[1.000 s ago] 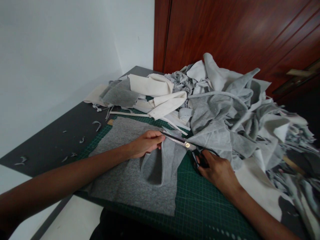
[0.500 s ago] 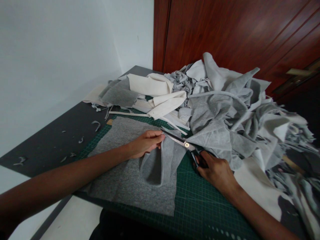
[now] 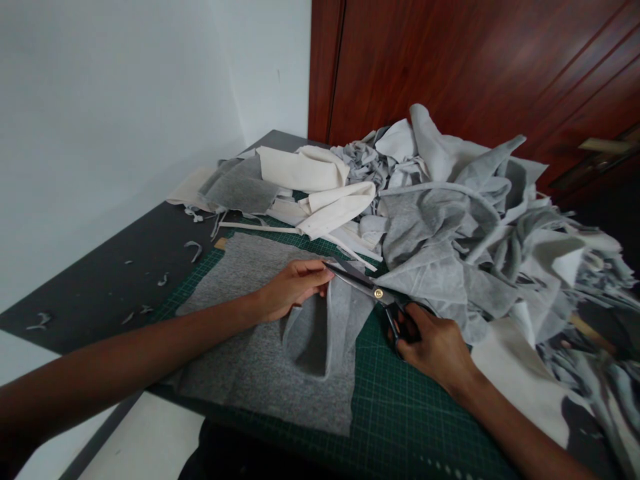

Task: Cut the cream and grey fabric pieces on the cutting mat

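Observation:
My left hand (image 3: 297, 285) pinches the upper edge of a folded strip of grey fabric (image 3: 338, 327), which hangs in a loop below the fingertips. In my right hand (image 3: 435, 343) is a pair of black-handled scissors (image 3: 379, 293), its blades pointing left with the tips at my left fingertips and against the fabric's edge. The blades look nearly closed. Under the strip a larger grey fabric sheet (image 3: 240, 387) lies flat on a green cutting mat (image 3: 395, 407).
A big heap of grey and white fabric scraps (image 3: 430, 227) fills the back and right of the table. Cream fabric pieces (image 3: 305, 170) lie at the back. Small curled offcuts (image 3: 193, 252) dot the dark tabletop (image 3: 100, 287) at left. A white wall and a brown wooden door (image 3: 450, 67) stand behind.
The scissor blades have closed further at the fabric's edge. My left hand still pinches the strip in about the same place, and the view has shifted slightly.

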`<state>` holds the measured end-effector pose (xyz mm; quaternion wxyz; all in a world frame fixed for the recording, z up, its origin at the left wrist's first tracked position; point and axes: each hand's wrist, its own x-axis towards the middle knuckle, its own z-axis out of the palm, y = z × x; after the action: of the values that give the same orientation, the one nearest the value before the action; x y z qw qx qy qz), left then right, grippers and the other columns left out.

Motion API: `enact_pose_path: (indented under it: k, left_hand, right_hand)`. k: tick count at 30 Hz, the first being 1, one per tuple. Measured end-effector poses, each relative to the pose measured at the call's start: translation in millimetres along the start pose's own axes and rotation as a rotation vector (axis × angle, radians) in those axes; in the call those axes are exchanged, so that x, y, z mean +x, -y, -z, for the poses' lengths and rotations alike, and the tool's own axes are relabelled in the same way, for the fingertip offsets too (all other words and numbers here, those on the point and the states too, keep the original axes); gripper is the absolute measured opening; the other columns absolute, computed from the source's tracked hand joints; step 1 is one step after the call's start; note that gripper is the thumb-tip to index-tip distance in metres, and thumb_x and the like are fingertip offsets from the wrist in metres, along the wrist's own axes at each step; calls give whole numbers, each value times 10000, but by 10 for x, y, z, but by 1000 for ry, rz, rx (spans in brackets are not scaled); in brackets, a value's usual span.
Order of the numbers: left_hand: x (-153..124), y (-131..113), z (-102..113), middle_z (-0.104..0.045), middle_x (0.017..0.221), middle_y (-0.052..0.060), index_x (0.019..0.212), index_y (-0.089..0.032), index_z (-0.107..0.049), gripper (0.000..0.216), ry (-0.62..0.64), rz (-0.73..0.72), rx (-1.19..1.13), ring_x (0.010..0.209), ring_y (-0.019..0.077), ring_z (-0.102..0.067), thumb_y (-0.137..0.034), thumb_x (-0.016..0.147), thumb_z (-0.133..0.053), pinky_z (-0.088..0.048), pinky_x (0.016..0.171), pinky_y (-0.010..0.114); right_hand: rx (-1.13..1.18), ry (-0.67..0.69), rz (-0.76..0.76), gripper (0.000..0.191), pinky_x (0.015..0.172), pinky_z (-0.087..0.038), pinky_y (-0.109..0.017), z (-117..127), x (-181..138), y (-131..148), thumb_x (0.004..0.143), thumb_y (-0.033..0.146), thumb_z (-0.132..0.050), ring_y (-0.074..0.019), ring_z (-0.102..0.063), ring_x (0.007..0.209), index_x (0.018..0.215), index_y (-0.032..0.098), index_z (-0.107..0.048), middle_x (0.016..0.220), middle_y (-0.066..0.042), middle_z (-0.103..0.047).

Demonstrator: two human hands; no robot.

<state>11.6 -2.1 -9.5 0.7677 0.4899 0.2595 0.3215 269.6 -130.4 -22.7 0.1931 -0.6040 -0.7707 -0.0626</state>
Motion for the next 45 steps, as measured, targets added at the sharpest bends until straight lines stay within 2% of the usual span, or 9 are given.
enact_pose_path:
  k: [4,7,10,15,20,25,32,41,45]
  left_hand:
    - [1,-1,19,-557,629,-16,704,-127,-638,260,-41,6,92,563,62,-466,-351,803,-726,-271,468,181]
    - [-5,-4,31,-540,600,-27,725,-133,-631,286,-51,21,185,463,38,-355,-394,823,-695,-147,414,199]
    - [-14,-16,25,-522,585,-37,701,-140,-610,303,-66,16,261,424,29,-292,-406,833,-672,-115,397,208]
    - [-27,-50,-24,-510,581,-36,665,-150,-611,283,-94,-12,345,443,43,-310,-374,830,-663,-139,400,211]
    - [-34,-76,-91,-506,574,-28,591,-151,-597,295,-101,-95,357,529,69,-401,-302,838,-653,-274,483,205]
    - [-37,-62,-124,-514,579,-23,572,-154,-615,271,-137,-138,360,578,86,-447,-261,817,-660,-326,530,209]
    - [-42,-48,-123,-556,650,-7,549,-152,-607,289,-125,-188,355,625,93,-469,-258,810,-665,-363,578,215]
    - [-48,-10,-84,-543,667,-3,569,-148,-615,286,-122,-222,385,648,106,-472,-281,814,-679,-347,581,220]
    - [-42,-7,-68,-586,715,7,646,-159,-688,217,-120,-260,418,701,124,-507,-280,825,-676,-384,631,230]
  right_hand:
    - [4,-3,-5,54,479,-387,-236,-10,-2,-8,796,254,-522,-133,-593,487,805,201,-530,601,18,-615]
    - [5,-7,-8,61,484,-388,-234,-19,-7,-12,794,257,-527,-130,-590,492,817,201,-533,607,20,-614]
    - [12,-4,-14,69,484,-387,-234,-25,-12,-16,792,257,-528,-131,-591,494,828,200,-538,611,18,-620]
    - [7,-14,-13,67,469,-385,-239,-14,2,2,805,270,-519,-134,-588,477,806,205,-532,585,21,-610]
    - [38,-31,-27,70,453,-388,-232,8,13,88,811,277,-506,-130,-582,455,788,212,-521,564,27,-600]
    - [23,-9,-64,68,450,-360,-237,8,-25,208,804,282,-510,-135,-575,450,787,215,-511,549,30,-586]
    - [-16,-21,-69,89,425,-331,-239,37,-29,253,794,302,-524,-136,-561,437,803,215,-510,578,20,-610]
    - [27,-23,-44,65,434,-338,-228,37,-37,213,797,281,-510,-127,-552,424,789,216,-505,530,38,-572]
    - [17,-34,-27,85,427,-347,-228,49,-31,222,816,292,-503,-126,-560,427,780,216,-493,538,33,-575]
